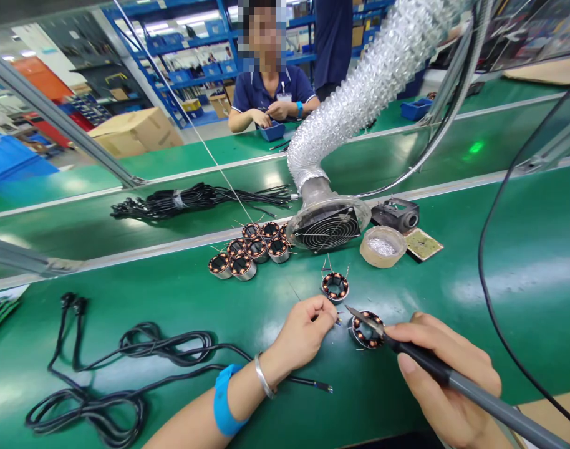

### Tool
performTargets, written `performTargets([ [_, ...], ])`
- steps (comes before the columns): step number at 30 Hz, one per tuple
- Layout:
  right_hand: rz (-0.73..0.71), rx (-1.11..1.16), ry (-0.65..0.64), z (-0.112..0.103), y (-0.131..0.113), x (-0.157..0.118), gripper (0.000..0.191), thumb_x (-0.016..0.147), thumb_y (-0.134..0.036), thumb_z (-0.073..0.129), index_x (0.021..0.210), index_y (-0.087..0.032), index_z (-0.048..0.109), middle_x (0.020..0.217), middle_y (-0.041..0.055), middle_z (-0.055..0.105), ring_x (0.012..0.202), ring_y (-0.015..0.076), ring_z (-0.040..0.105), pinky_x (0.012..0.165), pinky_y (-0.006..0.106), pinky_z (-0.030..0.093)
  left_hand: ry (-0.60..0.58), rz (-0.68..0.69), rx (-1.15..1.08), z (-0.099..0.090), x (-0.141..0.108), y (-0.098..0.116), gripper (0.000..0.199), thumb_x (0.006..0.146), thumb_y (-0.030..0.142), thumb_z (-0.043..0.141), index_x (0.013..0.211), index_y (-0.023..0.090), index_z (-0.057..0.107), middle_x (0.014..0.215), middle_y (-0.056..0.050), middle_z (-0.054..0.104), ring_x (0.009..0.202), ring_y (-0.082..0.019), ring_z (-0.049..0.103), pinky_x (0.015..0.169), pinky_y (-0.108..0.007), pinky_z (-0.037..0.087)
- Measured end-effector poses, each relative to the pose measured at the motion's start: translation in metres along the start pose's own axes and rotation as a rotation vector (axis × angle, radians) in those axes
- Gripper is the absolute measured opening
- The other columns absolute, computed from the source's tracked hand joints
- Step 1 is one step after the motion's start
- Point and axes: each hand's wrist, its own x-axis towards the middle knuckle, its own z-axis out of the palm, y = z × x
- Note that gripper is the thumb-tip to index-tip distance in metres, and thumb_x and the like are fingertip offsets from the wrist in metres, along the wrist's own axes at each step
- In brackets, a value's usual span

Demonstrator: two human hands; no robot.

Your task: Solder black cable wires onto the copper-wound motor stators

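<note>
My left hand [308,327] is closed in a pinch, with a thin solder wire [293,289] running into it from the upper left. Short coloured wire ends [340,320] show just past its fingertips. My right hand [446,368] is wrapped around a soldering iron [420,360], whose tip points left toward those wire ends. Beneath the iron lies a motor stator [360,337] with copper coils, partly covered by the tool. Another stator [335,287] with upright leads stands just beyond my left fingertips. A black cable with a stripped end [320,386] passes under my left forearm.
Several stators [242,267] are grouped behind. A fume extractor [329,226] hangs from a silver duct [350,100]. A solder bowl [383,247], sponge [424,244] and iron stand [396,214] sit right of it. Coiled power cords [93,399] lie left. A co-worker [273,93] sits opposite.
</note>
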Motion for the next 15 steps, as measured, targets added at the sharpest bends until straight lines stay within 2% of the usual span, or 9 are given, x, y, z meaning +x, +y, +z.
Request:
performTargets([
  [7,0.022,0.026,-0.040,0.0026,0.0007,0.0021,0.017,0.085,-0.014,0.055,0.098,-0.018,0.064,0.069,-0.0013,0.056,0.055,0.0090,0.050,0.048,0.022,0.041,0.003,0.009,0.023,-0.0007,-0.0001,-0.0012,0.016,0.077,0.030,0.049,0.068,0.018,0.050,0.062,0.004,0.043,0.059,-0.011,0.034,0.056,-0.024,0.028],
  [15,0.010,0.008,-0.035,0.0063,0.0013,0.0019,0.016,0.084,-0.014,0.055,0.097,-0.018,0.064,0.070,-0.0011,0.058,0.055,0.0089,0.051,0.048,0.022,0.041,0.004,0.008,0.020,-0.0008,-0.0005,-0.0001,0.016,0.077,0.030,0.048,0.067,0.018,0.050,0.061,0.004,0.042,0.059,-0.011,0.034,0.056,-0.024,0.027],
])
